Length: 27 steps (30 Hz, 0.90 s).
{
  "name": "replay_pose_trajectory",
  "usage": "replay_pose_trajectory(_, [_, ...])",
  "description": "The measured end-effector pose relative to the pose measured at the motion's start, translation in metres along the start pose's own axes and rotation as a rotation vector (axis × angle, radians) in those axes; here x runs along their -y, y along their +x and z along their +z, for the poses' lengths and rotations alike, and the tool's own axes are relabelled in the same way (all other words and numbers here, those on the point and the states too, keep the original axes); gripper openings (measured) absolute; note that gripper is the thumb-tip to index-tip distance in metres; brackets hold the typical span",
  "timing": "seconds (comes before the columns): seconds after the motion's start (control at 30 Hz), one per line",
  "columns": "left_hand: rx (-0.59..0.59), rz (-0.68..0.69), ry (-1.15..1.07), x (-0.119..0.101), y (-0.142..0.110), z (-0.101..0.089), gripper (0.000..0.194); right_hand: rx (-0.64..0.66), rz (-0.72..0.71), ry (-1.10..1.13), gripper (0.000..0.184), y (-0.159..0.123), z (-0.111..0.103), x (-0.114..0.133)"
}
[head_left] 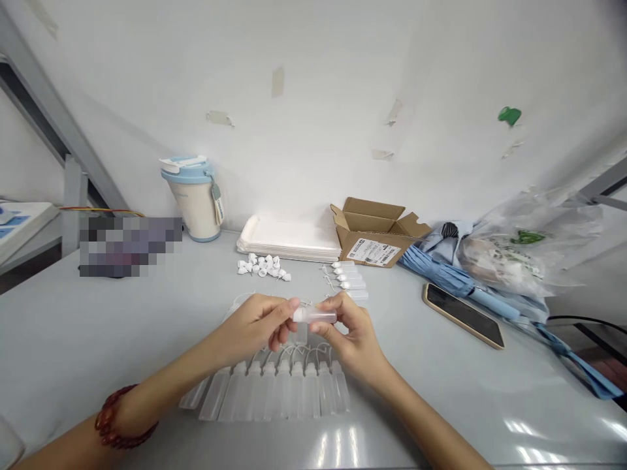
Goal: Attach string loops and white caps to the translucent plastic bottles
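Left grip (255, 326) and right grip (353, 343) both pinch a translucent plastic dropper bottle (314, 316) between fingertips, above a row of matching bottles (279, 391) on the surface (88, 346).

dropper bottle (316, 316) — translucent white | bead bracelet (117, 419) — deep red | cardboard box (366, 225) — kraft brown | umbrella (435, 271) — pale blue
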<state>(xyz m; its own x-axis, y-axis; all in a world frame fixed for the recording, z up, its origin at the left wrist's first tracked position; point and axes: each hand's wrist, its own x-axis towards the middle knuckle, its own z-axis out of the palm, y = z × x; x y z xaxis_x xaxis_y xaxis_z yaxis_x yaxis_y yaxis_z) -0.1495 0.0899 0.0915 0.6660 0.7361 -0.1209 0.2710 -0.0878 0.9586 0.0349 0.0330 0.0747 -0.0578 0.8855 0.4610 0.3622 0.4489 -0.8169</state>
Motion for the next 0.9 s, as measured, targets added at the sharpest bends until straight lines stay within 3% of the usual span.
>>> replay_pose_trajectory(0.27, [-0.028, 0.042, 0.107, 0.0008, -0.0033, 0.0008, 0.041, 0.002, 0.1, -0.002, 0.017, -0.0018, 0.0033, -0.0001])
replay_pose_trajectory(0.47, [-0.137, 0.203, 0.26, 0.0015, -0.0029, 0.0025, 0.025, 0.042, 0.268, 0.231, 0.022, 0.0006, 0.0046, -0.0015])
replay_pose_trajectory(0.57, [-0.112, 0.176, 0.211, 0.0011, -0.0024, 0.0028, 0.025, 0.041, 0.298, 0.274, 0.024, 0.0009, 0.0047, 0.0001])
replay_pose_trajectory(0.8, [0.041, 0.034, 0.026, -0.0002, -0.0023, 0.0014, 0.042, 0.025, 0.222, 0.183, 0.02, -0.0006, 0.0046, 0.0013])
replay_pose_trajectory(0.9, [0.063, -0.04, -0.111, -0.0007, -0.0014, 0.0011, 0.042, 0.016, 0.042, -0.069, 0.014, -0.0006, 0.0033, -0.0003])
